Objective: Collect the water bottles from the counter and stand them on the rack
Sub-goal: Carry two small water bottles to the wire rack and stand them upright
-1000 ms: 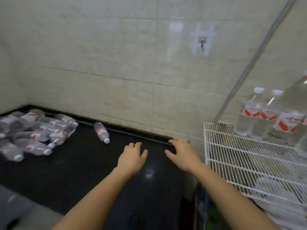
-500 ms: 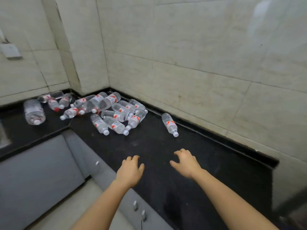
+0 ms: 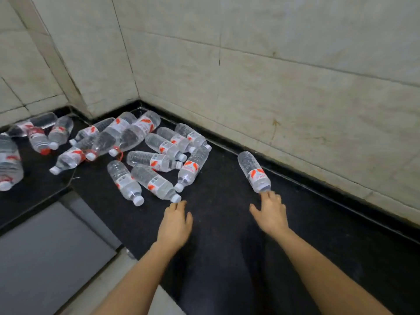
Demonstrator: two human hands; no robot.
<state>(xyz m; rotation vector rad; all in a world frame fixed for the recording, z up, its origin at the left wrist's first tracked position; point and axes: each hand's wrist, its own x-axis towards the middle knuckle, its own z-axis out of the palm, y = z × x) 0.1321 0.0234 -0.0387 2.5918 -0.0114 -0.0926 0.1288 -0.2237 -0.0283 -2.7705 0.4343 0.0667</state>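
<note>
Right hand (image 3: 270,214) is being stretched to the lone bottle (image 3: 254,172)'s cap end, left hand (image 3: 175,223) toward the pile's nearest bottle (image 3: 155,183), all lying on the counter (image 3: 222,226). Fingers are being kept loose and spread, nothing gripped, probably so two get grabbed together.

Beige tiled walls (image 3: 295,76), black counter (image 3: 227,258), grey cabinet (image 3: 45,258)

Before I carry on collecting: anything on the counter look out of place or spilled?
No spill shows. All bottles lie on their sides: a jumbled pile in the corner, one lone bottle apart by the wall.
</note>
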